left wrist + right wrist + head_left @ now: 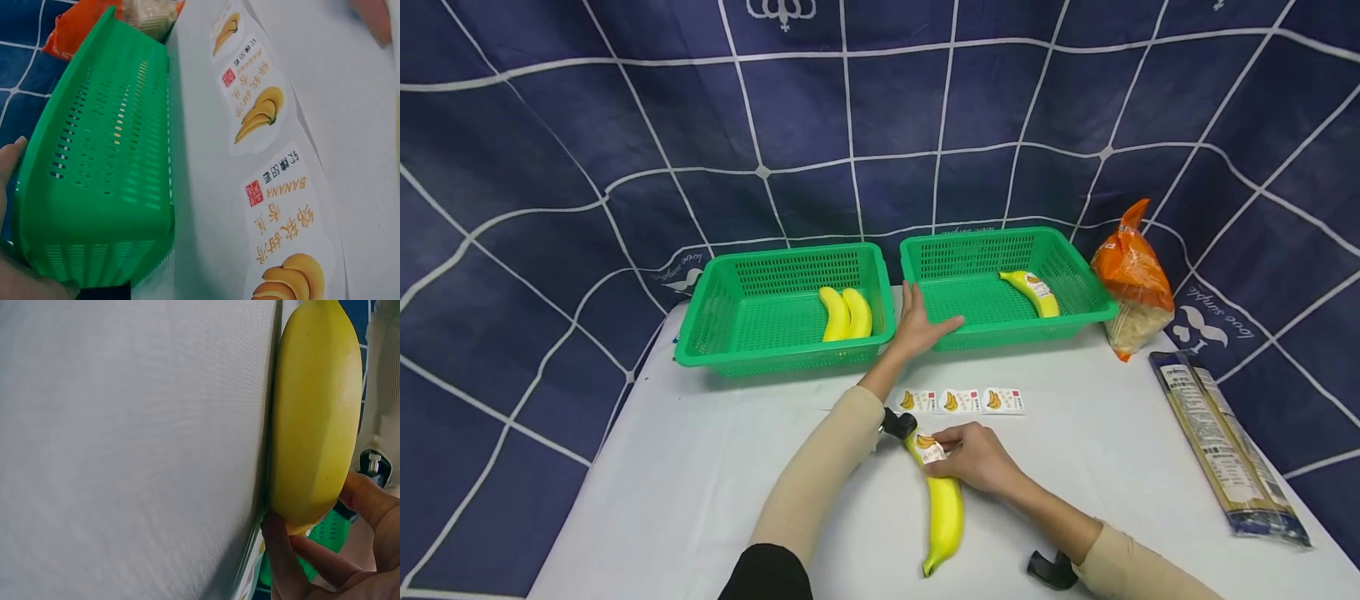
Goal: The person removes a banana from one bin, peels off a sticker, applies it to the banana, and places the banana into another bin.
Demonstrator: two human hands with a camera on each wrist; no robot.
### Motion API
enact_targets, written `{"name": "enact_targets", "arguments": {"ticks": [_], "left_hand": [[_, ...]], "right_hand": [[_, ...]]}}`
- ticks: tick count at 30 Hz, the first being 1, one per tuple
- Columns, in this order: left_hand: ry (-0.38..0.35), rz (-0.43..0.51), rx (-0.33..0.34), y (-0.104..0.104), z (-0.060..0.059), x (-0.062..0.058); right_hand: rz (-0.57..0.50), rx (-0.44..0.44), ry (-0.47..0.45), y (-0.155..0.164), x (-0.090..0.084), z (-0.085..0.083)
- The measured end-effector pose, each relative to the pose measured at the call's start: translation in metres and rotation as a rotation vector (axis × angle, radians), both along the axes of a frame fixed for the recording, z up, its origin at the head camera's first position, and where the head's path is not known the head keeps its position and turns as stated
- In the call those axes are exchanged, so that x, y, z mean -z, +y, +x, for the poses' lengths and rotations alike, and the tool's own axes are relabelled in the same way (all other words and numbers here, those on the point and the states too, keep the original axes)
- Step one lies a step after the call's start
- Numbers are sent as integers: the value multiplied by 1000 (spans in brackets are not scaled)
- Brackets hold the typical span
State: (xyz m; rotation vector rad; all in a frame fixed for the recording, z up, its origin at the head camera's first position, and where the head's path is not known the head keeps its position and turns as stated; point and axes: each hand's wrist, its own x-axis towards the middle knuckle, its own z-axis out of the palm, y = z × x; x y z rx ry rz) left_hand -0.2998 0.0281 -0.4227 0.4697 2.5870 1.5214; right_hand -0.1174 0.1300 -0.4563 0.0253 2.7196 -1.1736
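Observation:
A yellow banana (945, 517) lies on the white table, its upper part bearing a white label (929, 450) with a banana picture. My right hand (979, 458) grips it there, thumb on one side and fingers on the other; in the right wrist view, fingertips close round the end of the banana (317, 419). My left hand (917, 327) reaches forward to the near left corner of the right green basket (1000, 337), fingers straight and thumb spread along its front wall. That basket (106, 156) fills much of the left wrist view.
One labelled banana (1034, 293) sits in the right basket. Two bananas (847, 315) lie in the left green basket (775, 360). A strip of banana labels (962, 402) lies before the baskets. Right of them are an orange bag (1135, 275) and long flat packets (1225, 450).

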Motion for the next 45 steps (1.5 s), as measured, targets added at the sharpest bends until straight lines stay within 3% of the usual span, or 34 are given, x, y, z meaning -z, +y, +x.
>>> {"name": "enact_targets", "arguments": {"ticks": [16, 29, 35, 40, 45], "left_hand": [[-18, 105, 3, -1, -4, 14], [-11, 111, 1, -3, -3, 14], [-6, 124, 3, -3, -6, 12], [-20, 129, -8, -3, -7, 11], [-30, 133, -14, -1, -6, 13]], "right_hand": [[-17, 13, -21, 6, 0, -1], [-11, 42, -19, 15, -8, -7], [-22, 39, -15, 31, -26, -20], [25, 27, -17, 51, -54, -36], [6, -23, -18, 74, -81, -57]]}}
